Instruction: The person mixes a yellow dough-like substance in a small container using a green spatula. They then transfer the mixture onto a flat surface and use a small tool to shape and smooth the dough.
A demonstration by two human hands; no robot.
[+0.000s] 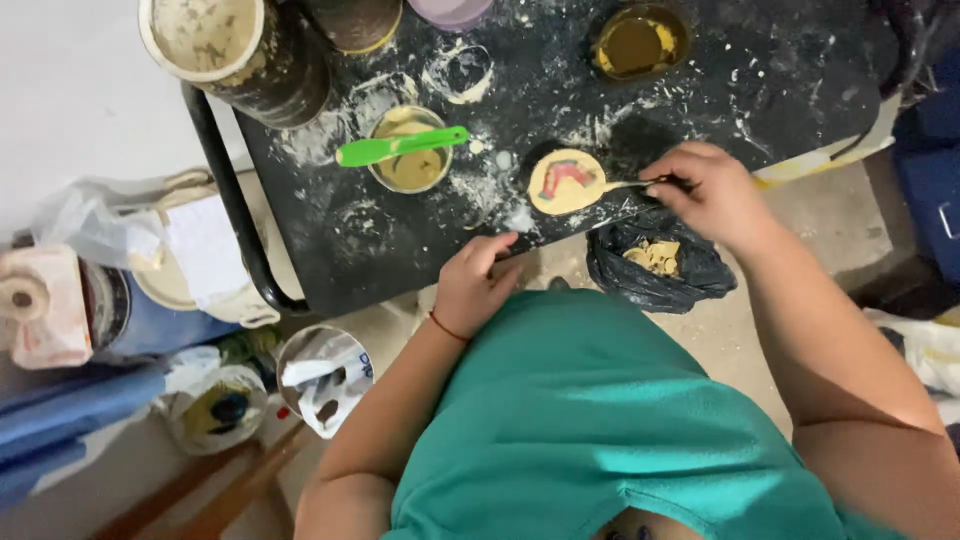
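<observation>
At frame centre, a thin tool point(628, 184) is pinched by the right hand point(705, 190) against the mould point(566, 182); the left hand point(472, 283), fingers curled, rests on the table edge point(330, 270). Careful scraping is judged underway.

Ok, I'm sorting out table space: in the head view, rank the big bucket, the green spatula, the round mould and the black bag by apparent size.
1. Big bucket, though cropped and nearer the camera.
2. Black bag.
3. Green spatula.
4. Round mould.
</observation>
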